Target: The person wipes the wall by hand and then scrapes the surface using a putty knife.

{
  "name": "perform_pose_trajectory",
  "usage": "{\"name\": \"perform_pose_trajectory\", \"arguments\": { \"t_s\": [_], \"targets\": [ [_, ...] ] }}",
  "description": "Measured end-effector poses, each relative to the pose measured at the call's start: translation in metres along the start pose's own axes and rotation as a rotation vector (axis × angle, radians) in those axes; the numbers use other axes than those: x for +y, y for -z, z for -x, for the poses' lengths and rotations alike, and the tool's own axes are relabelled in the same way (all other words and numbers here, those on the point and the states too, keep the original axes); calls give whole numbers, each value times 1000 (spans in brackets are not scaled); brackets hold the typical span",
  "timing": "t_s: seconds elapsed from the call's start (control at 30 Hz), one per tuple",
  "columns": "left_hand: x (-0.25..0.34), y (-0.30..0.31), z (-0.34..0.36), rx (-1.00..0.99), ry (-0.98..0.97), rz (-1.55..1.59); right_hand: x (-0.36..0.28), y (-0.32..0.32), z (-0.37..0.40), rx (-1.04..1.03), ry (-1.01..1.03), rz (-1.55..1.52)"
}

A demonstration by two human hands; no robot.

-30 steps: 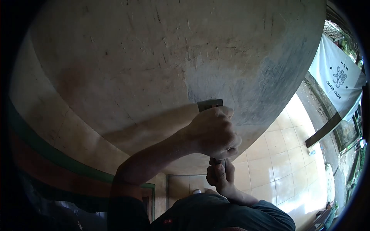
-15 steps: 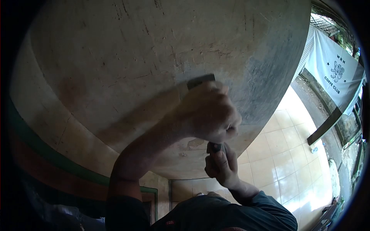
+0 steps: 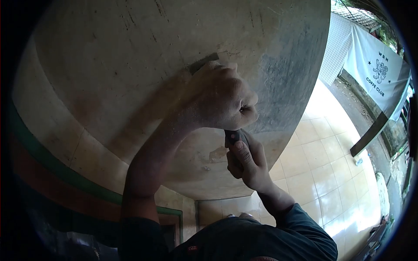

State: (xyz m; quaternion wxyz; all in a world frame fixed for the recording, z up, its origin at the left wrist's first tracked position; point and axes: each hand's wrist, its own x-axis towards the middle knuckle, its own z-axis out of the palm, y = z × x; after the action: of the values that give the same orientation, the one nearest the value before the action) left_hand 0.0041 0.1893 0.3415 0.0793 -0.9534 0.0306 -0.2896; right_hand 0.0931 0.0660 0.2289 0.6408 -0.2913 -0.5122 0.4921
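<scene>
"Since a second ago, the wall (image 3: 143,65) has slid left in our view, and our forearms (image 3: 156,156) have climbed higher in the frame."

"So what do we see, biggest first?"

"That wall, curving across the upper left and centre, with a grey patch (image 3: 285,85) right of centre. Then the tiled floor (image 3: 318,152) at the lower right, and a white banner (image 3: 369,65) at the upper right."

"And our hands?"

"Our left hand (image 3: 224,98) is a closed fist just above centre, gripping a flat-bladed tool (image 3: 203,64). Our right hand (image 3: 250,163) sits below it, fingers curled round a dark handle end (image 3: 234,135), thumb laid along it."

"Is it all one tool?"

"It seems so, though our fist hides the middle. The blade shows above our left knuckles, upper centre, tilted and close to the wall; we can't tell how much of its edge touches."
</scene>
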Motion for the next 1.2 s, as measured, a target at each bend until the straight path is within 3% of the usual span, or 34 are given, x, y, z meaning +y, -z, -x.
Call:
{"name": "perform_pose_trajectory", "arguments": {
  "t_s": [0.07, 0.2, 0.27, 0.37, 0.5, 0.63, 0.67, 0.77, 0.83, 0.9, 0.93, 1.0, 1.07, 1.2],
  "targets": [
    [2, -3, 0, 107, 12, -29, -2, 2, 8, 4, -24, 43],
    [22, -56, 36, 47, 16, 18, 32, 8, 53, 64, -144, 68],
    [24, -71, 44, 31, -16, 54, 44, 13, 55, 75, -110, 121],
    [13, -39, 26, 154, -14, 53, 21, 6, 32, 89, -72, 196],
    [-5, 2, 9, 285, 10, -243, 8, 12, -23, 9, 51, 267],
    [12, -11, 26, 427, 14, -123, 15, 27, 5, -106, -35, 376],
    [23, -25, 47, 578, 140, 41, 19, 36, 21, -119, -51, 372],
    [97, -71, 73, 1111, 541, 711, 32, 70, 69, -146, -387, 375],
    [137, -117, 97, 1095, 835, 824, 44, 95, 99, -150, -471, 340],
    [174, -151, 92, 1112, 1398, 1017, 50, 117, 121, -113, -497, 141],
    [186, -169, 93, 1069, 1547, 1118, 50, 125, 128, -140, -511, 150],
    [207, -206, 94, 1145, 1729, 1455, 48, 139, 140, -109, -464, 161],
    [228, -232, 97, 1073, 1769, 1485, 44, 147, 149, -117, -485, 137],
    [263, -262, 102, 1056, 1613, 1515, 64, 161, 171, -161, -426, 253]
  ]
}}
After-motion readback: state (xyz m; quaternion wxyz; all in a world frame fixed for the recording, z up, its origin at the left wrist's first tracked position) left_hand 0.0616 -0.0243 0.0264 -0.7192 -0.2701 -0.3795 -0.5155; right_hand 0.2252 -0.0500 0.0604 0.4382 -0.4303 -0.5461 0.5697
